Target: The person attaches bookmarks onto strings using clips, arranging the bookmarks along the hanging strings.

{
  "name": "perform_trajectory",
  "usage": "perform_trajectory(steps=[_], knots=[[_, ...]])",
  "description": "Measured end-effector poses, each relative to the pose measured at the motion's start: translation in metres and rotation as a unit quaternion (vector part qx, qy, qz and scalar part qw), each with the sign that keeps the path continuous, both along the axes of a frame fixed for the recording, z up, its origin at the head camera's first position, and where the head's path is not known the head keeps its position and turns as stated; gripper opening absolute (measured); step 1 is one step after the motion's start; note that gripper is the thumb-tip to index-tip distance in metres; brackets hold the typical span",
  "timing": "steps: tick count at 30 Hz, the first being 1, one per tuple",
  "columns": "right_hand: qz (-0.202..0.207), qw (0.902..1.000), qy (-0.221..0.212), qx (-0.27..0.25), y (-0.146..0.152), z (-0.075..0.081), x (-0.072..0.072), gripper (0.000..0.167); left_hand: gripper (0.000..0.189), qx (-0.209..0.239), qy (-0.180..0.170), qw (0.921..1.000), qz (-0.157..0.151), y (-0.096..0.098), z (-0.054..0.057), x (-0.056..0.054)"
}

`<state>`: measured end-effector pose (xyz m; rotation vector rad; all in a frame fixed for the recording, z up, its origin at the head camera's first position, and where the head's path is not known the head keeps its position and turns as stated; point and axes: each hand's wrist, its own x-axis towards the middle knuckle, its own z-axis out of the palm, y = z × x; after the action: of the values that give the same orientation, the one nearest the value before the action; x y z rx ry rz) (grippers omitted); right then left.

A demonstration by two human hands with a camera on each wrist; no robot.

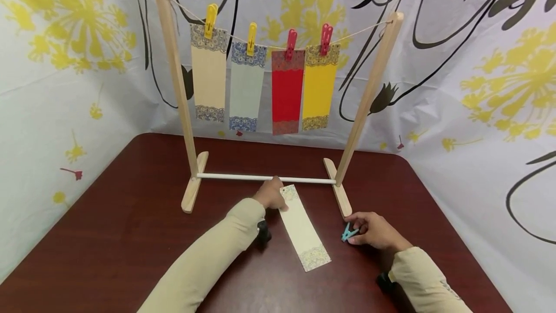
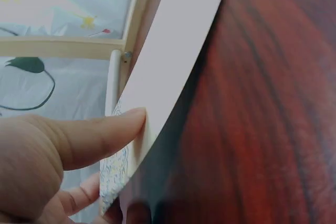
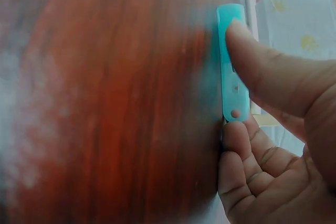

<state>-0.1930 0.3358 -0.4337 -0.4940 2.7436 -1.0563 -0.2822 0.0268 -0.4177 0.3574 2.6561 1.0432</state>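
Note:
A cream bookmark (image 1: 302, 230) with patterned ends lies slanted over the table's middle. Its far end is pinched by my left hand (image 1: 271, 194); in the left wrist view the thumb (image 2: 105, 135) lies across the card's face. My right hand (image 1: 375, 231) holds a light-blue clothespin (image 1: 349, 232) just above the table, right of the bookmark. Up close in the right wrist view, the thumb presses the clothespin (image 3: 233, 66) on one side, with fingertips at its lower end.
A wooden stand with a right post (image 1: 369, 95) and white crossbar (image 1: 234, 177) carries a string. Beige (image 1: 210, 78), pale blue (image 1: 246, 91), red (image 1: 286, 93) and yellow (image 1: 320, 91) cards hang from it by yellow and red clothespins. A patterned cloth (image 1: 100, 86) surrounds the brown table (image 1: 108, 221).

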Motion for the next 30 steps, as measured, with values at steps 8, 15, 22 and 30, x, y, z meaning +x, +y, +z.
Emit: perform_trajectory(steps=[8,15,22,30], knots=[[-0.016,0.9995,0.016,0.023,-0.001,0.000,0.001,0.025,0.054,0.147,-0.004,0.9891,0.007,-0.003,0.004,-0.006],[-0.033,0.9991,0.009,0.025,-0.002,0.000,0.001,0.024,0.061,0.274,-0.076,0.9584,0.027,-0.002,0.010,-0.006],[-0.035,0.9991,0.014,0.018,-0.001,0.003,0.002,0.021,0.031,0.348,-0.139,0.9273,-0.002,0.005,0.018,-0.002],[-0.026,0.9992,0.027,0.014,0.000,0.004,0.002,0.020,0.018,0.384,-0.182,0.9049,-0.023,0.009,0.026,0.004]])
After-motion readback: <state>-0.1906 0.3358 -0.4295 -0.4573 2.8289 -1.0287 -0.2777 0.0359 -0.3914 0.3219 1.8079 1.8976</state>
